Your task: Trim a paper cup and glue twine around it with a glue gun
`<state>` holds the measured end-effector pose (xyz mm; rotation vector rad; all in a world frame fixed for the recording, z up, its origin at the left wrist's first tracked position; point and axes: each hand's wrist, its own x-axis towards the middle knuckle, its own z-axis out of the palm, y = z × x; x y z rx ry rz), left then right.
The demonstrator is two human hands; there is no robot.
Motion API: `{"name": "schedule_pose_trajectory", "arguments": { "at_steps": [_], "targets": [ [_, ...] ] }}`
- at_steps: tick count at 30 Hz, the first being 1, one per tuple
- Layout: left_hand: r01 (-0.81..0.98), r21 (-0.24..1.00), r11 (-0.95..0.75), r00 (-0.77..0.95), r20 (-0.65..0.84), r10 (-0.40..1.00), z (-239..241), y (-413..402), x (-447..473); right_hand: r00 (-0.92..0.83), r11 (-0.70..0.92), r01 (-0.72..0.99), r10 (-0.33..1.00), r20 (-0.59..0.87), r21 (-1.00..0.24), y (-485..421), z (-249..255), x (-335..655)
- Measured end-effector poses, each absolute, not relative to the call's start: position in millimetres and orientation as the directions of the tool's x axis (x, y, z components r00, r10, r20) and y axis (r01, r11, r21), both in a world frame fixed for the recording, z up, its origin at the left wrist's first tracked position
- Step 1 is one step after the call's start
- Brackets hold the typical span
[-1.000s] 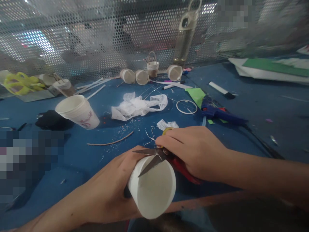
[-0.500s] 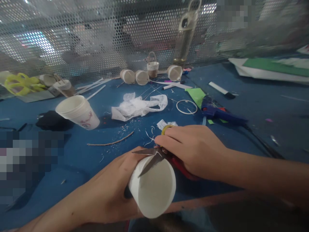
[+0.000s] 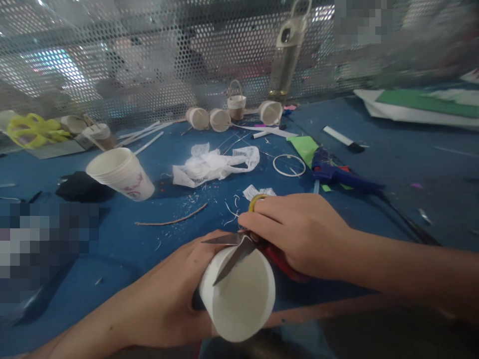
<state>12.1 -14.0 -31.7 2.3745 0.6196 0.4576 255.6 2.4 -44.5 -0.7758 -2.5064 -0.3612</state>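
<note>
My left hand [image 3: 175, 294] is wrapped round a white paper cup [image 3: 239, 299] lying on its side, its mouth facing me. My right hand [image 3: 299, 232] grips red-handled scissors [image 3: 239, 248]. Their blades are apart at the cup's upper rim, one blade inside the mouth and one outside. A yellow finger ring of the scissors shows above my right fingers.
On the blue table [image 3: 411, 164] lie a stack of white cups [image 3: 119, 173], crumpled white lace [image 3: 215, 164], a white ring [image 3: 289, 165], a blue glue gun [image 3: 339, 172], green paper [image 3: 305, 146], yellow scissors [image 3: 32, 130], several small cup baskets [image 3: 235, 112] and paper scraps. A perforated metal screen [image 3: 168, 55] stands behind.
The scissor blades have shifted slightly along the cup's rim and the cup has turned a little in my left hand. Nothing else has moved.
</note>
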Motion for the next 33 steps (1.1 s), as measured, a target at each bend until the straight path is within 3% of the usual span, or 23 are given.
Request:
{"name": "schedule_pose_trajectory", "arguments": {
  "at_steps": [24,27,31,33],
  "targets": [
    [0.331,0.671,-0.663,0.832,0.125,0.541,-39,-14,7,-0.713,0.786,0.603,0.454,0.535,0.136,1,-44,256],
    [0.386,0.692,-0.611,0.801,0.078,0.594,-38,-16,4,-0.667,0.779,0.626,0.547,0.506,-0.016,2,-43,255],
    [0.435,0.755,-0.491,0.747,0.001,0.665,-37,-18,3,-0.55,0.687,0.558,0.726,0.413,-0.465,2,-38,250],
    [0.439,0.779,-0.448,0.727,-0.015,0.686,-37,-18,3,-0.554,0.652,0.469,0.742,0.378,-0.595,1,-35,249]
  ]
}}
